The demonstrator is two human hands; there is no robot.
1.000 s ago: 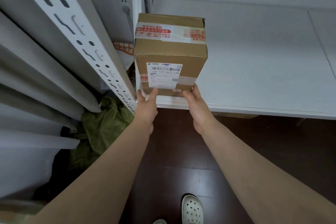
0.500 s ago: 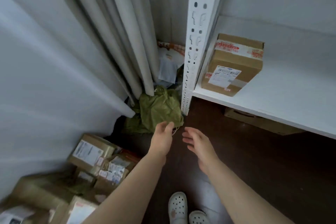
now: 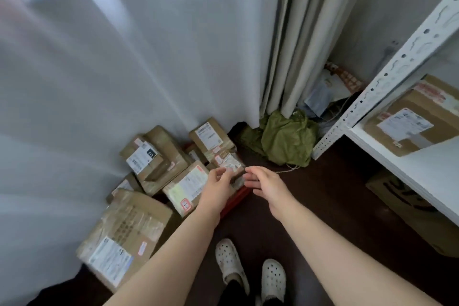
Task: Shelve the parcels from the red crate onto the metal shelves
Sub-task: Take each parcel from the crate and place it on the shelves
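While both hands hover empty, left hand (image 3: 219, 181) and right hand (image 3: 267, 182) fingers loosely apart over the parcels (image 3: 188, 187) heaped in the red crate (image 3: 236, 200), we take the top one two-handed.

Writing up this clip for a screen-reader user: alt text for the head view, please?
Both bare hands, left and right, reach empty toward a heap of labelled cardboard parcels piled in a red crate on the dark floor by a pale curtain. At right, one taped parcel sits on the white metal shelf; a green bag lies by its post.
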